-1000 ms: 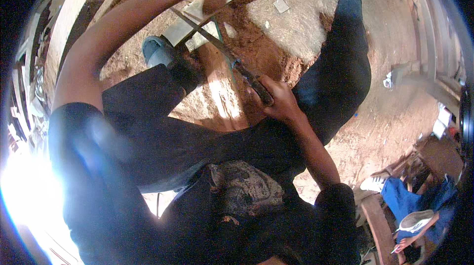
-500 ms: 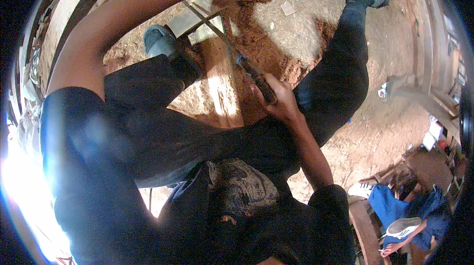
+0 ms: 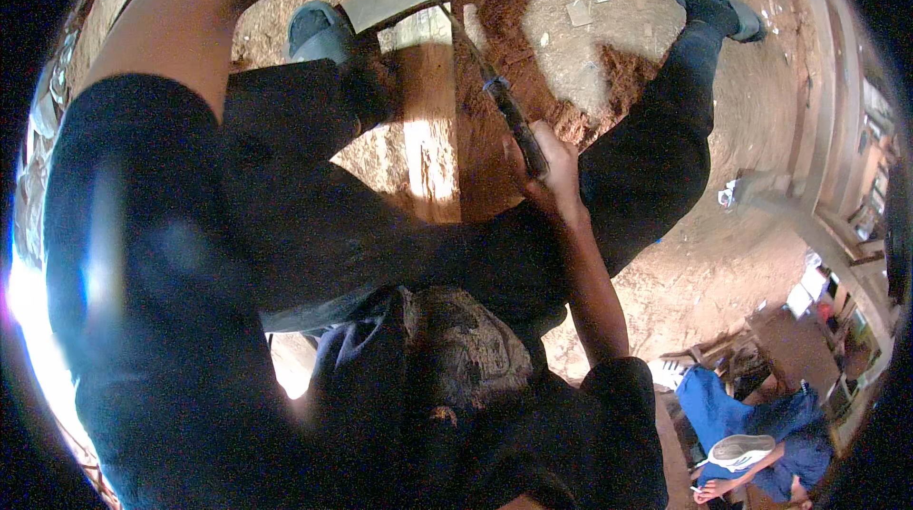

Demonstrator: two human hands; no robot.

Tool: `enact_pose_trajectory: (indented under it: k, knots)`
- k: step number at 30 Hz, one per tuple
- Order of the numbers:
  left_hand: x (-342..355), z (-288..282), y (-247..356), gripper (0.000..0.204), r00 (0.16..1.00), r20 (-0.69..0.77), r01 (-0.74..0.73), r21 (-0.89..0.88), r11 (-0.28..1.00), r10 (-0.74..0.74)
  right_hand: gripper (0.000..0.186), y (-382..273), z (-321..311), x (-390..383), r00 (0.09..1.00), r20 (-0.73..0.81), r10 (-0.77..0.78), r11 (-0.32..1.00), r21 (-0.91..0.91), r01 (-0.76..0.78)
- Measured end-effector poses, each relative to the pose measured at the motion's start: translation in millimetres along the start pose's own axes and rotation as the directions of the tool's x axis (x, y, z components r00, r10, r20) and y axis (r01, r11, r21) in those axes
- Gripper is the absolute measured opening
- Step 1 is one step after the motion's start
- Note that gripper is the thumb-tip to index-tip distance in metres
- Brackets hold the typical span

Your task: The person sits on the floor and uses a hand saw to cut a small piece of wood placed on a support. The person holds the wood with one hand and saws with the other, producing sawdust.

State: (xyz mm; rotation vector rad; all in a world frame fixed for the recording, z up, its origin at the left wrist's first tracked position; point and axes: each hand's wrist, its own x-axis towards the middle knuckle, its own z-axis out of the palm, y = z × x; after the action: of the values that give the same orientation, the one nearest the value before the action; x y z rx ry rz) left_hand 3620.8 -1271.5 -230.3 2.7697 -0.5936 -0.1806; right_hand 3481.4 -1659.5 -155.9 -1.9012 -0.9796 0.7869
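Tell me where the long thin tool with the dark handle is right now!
In the head view, the long thin tool slants through the upper middle, its dark handle in the right hand, right of the wooden board.

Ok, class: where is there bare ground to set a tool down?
Mostly bare ground lies between the right leg and the timbers at far right. Inward, toward the left leg, it is crowded: plank, brown dust, long tool, right hand.
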Motion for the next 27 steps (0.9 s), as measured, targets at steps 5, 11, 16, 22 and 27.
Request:
enact_pose_trajectory:
  k: [5,11,16,22,27]
  knots:
    - [14,-19,32,0.040,0.994,0.046,0.095,0.081,0.992,-0.099,0.027,-20,-5,5,0.997,-0.067,-0.030,0.999,-0.015,0.029]
    - [11,-8,32,0.040,0.993,-0.080,0.088,0.043,0.995,-0.085,0.028,-17,-2,4,0.997,-0.074,-0.029,0.999,-0.031,0.027]
    - [-15,20,23,0.027,0.929,-0.035,0.370,0.059,0.927,-0.368,0.025,-25,7,9,1.000,-0.012,-0.022,1.000,-0.019,0.021]
    - [7,37,68,0.025,0.800,-0.225,0.600,0.294,0.744,-0.556,0.024,-38,5,10,0.990,-0.074,0.116,0.988,-0.091,-0.123]
    - [18,10,106,0.024,0.693,-0.166,0.720,0.101,0.686,-0.702,0.025,-24,4,10,0.986,-0.166,0.017,0.995,-0.097,-0.033]
